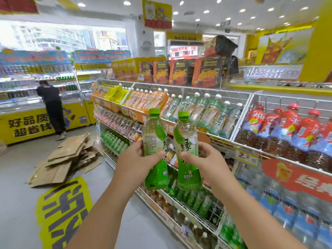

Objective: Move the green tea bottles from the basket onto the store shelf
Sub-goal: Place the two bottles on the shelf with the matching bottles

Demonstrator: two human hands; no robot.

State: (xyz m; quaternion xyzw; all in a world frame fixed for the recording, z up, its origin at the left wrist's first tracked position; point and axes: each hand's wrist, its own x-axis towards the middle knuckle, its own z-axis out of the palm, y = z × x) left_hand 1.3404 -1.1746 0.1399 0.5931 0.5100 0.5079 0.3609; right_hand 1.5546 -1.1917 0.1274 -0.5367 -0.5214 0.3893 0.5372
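Clearly "绿" on green tea bottles [187, 151]

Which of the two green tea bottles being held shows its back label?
The bottle in the left hand: left bottle shows small print, while the right bottle shows its big front lettering.
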